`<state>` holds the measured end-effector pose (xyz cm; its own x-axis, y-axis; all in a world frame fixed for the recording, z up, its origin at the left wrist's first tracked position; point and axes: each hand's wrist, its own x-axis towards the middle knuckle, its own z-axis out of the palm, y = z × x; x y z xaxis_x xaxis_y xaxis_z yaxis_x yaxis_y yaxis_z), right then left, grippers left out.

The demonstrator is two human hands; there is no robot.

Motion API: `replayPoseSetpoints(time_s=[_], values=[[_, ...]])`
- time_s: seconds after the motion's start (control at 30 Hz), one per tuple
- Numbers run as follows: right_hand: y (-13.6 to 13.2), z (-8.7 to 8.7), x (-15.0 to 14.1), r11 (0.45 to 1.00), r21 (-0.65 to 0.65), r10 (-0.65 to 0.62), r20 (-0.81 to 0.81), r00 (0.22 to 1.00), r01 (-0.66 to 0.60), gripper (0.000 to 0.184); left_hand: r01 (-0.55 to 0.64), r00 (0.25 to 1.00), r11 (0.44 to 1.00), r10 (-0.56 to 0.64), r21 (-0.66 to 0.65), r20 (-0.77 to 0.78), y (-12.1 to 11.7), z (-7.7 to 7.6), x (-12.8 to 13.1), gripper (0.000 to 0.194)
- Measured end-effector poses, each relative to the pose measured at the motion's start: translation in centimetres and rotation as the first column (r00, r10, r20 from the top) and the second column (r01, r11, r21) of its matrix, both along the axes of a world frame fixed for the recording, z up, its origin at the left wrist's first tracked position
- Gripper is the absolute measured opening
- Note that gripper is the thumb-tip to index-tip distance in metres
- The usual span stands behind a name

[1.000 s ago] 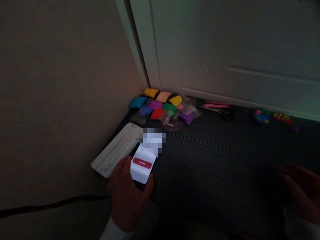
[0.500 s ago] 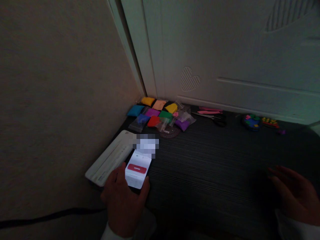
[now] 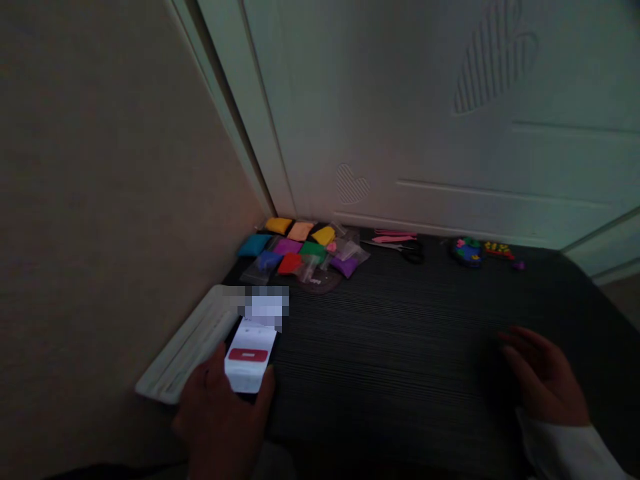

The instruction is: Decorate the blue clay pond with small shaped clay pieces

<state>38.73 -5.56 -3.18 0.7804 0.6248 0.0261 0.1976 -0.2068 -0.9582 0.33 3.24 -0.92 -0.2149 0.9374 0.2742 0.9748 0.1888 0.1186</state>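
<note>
"Left hand (image 3: 223, 417) is grasping the phone (image 3: 249, 367) around its near end: thumb lying along the right edge, fingers along the left. I'm not able to tell whether it is lifting the phone at all off the table (image 3: 370, 360)."

"Which way is the phone pointing from that grip?"

"Away from it. I'm reading the long axis as running from near left to far right, only slightly slanted, lit face up. Its near end is sitting in the grip, the rest is reaching toward the far side."

"What is lying close to it?"

"One long white slab (image 3: 195, 343), just to its left and slanting more strongly; I'm not making out what it is. Past the far end, small coloured packets (image 3: 313, 251) are lying in a cluster."

"I'm checking the right hand (image 3: 547, 377). Is that nearer?"

"No, the left is plainly nearer. The right is well apart, its fingers curving loosely, and I'm seeing nothing in it. Scissors (image 3: 400, 247) are lying on the far side, right of the packets."
</note>
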Motion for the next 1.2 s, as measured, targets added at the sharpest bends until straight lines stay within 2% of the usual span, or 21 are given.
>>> replayPoseSetpoints(time_s=[0.47,0.6,0.77,0.87,1.0,1.2], values=[[0.5,-0.9,0.4,0.993,0.12,-0.009,-0.025,1.0,0.012,0.045,0.041,0.997,0.995,-0.046,0.086,0.055,-0.4,0.6,0.9,0.064],[0.5,-0.8,0.4,0.992,0.125,-0.013,-0.021,1.0,0.015,0.043,0.009,0.995,0.99,-0.022,0.138,0.096,-0.7,0.9,1.4,0.066],[0.4,-0.7,0.3,0.994,0.109,0.002,-0.057,0.998,0.004,0.045,0.009,0.995,0.993,-0.021,0.116,0.102,-0.6,1.0,1.3,0.065],[0.4,-0.7,0.1,0.997,0.075,-0.011,-0.044,0.999,0.014,0.043,-0.011,0.995,0.996,0.001,0.093,0.102,-0.4,1.1,1.3,0.063],[0.2,-0.7,0.0,0.999,-0.038,-0.001,0.036,0.999,0.003,0.039,-0.003,0.989,0.999,-0.002,0.035,0.148,-0.1,1.5,1.2,0.06],[-0.1,-0.5,0.2,0.986,-0.159,0.075,0.196,0.978,-0.044,0.036,0.013,0.984,0.997,0.001,-0.076,0.18,0.9,1.6,0.5,0.058]])
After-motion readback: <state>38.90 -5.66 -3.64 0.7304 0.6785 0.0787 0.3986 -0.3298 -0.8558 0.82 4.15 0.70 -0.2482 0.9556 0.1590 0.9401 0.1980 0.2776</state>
